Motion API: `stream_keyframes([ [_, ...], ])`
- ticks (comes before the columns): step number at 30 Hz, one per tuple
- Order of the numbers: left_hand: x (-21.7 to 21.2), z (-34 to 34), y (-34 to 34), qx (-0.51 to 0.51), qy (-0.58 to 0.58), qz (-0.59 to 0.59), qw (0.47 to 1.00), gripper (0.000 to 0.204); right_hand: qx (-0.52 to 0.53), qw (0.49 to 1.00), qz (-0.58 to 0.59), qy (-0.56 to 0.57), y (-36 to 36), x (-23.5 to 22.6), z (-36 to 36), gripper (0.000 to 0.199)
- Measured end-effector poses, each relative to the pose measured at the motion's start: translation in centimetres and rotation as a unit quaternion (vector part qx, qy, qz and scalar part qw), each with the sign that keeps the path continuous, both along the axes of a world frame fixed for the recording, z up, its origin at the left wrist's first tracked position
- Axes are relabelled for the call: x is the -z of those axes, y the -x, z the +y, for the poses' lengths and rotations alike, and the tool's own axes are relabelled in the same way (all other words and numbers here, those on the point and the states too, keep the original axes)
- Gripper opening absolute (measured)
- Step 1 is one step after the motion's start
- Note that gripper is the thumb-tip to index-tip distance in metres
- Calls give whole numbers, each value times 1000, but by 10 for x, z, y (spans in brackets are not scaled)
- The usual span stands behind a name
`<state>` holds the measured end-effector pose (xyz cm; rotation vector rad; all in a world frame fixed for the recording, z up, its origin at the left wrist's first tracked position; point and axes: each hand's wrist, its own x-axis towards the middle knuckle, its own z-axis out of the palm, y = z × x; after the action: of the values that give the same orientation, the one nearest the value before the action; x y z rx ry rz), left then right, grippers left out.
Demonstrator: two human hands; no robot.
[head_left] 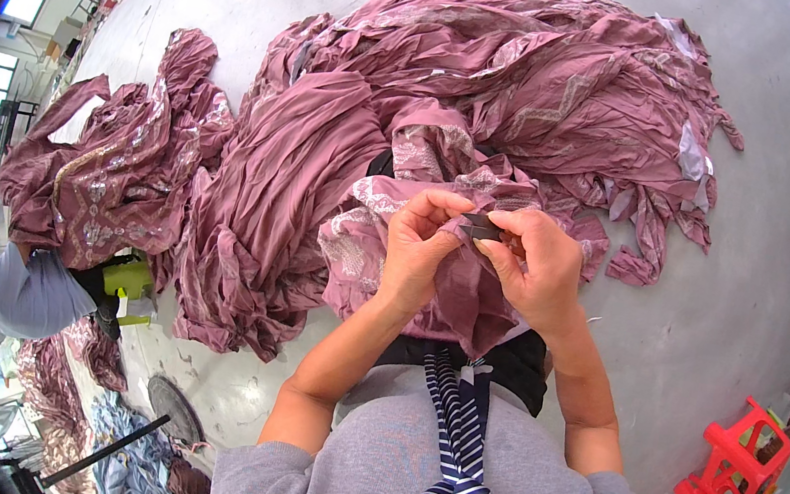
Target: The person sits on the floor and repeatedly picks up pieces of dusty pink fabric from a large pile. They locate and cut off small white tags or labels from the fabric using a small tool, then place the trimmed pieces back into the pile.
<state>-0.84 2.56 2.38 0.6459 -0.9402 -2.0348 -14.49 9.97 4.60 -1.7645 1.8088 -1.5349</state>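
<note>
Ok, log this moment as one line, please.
left hand: pinching mauve fabric | right hand: holding small dark clip at fabric edge | floor: fabric heap

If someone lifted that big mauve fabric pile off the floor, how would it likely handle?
The mauve fabric pile lies in deep folds and drapes over itself, so it would probably sag limply rather than hold shape. Spread that widely, it likely weighs a fair amount together. Loose ends near the right hand and left hand would probably trail.
</note>
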Motion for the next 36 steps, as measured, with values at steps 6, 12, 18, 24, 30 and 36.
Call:
stream_keyframes([
  [6, -1, -3, -3, -16, 28, -37, 999, 16, 44, 987, -146, -39, 1, 0, 8, 35],
  [12, -10, -15, -6, -28, 173, -176, 969, 25, -4, 1000, 16, -15, 0, 18, 5, 22],
  [18, -9, -36, -25, 134, 192, -202, 951, 22, -47, 918, -357, -164, 28, 1, 10, 12],
  [24, -16, -35, -27, 199, -35, -85, 976, 22, -31, 928, -348, -129, 31, 13, 3, 15],
  [30, -18, -37, -30, 223, 54, -115, 967, 25, -1, 959, -257, -123, 32, 21, 0, 15],
  [36, -24, -28, -22, 168, 97, -168, 967, 26, 61, 995, -44, -68, 29, -13, 4, 24],
])
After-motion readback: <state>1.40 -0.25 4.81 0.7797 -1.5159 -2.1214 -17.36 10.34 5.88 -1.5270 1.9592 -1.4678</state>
